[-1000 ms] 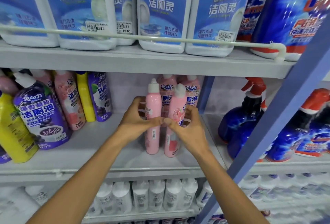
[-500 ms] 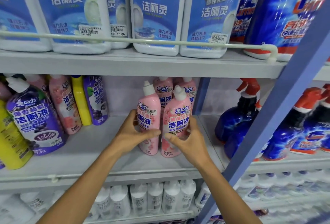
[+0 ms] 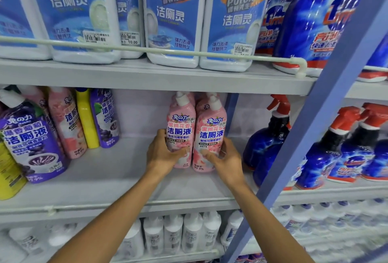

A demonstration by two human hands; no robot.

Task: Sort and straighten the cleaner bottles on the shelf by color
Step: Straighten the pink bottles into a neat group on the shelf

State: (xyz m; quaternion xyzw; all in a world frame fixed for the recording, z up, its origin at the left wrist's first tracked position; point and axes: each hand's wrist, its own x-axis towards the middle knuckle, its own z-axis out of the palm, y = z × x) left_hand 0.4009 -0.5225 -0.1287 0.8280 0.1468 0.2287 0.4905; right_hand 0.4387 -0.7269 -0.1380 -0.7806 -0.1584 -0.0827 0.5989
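Left hand (image 3: 165, 153) is wrapped round the lower body of left pink bottle (image 3: 181, 124), thumb across the front label. Right hand (image 3: 225, 158) is clamped on the lower body of right pink bottle (image 3: 211, 134), thumb on the front, fingers round its right side. Both bottles are upright on the middle shelf (image 3: 117, 170), touching side by side, labels out, white caps up. More rear pink bottles (image 3: 201, 103) sit directly behind, mostly hidden.

Left end of the same shelf, well apart:
- big purple bottle (image 3: 31, 141) at the front, edge yellow bottle (image 3: 8, 170) beside it
- 3 further back in a row: far pink bottle (image 3: 67, 122), slim yellow bottle (image 3: 86, 120), small purple bottle (image 3: 106, 118)

Either side of the blue post (image 3: 327, 103): blue spray bottles (image 3: 270, 137) with red triggers. Shelf above: white Mr Puton jugs (image 3: 172, 21) behind a white rail (image 3: 147, 49). Shelf below: white bottles (image 3: 174, 233), blurred.
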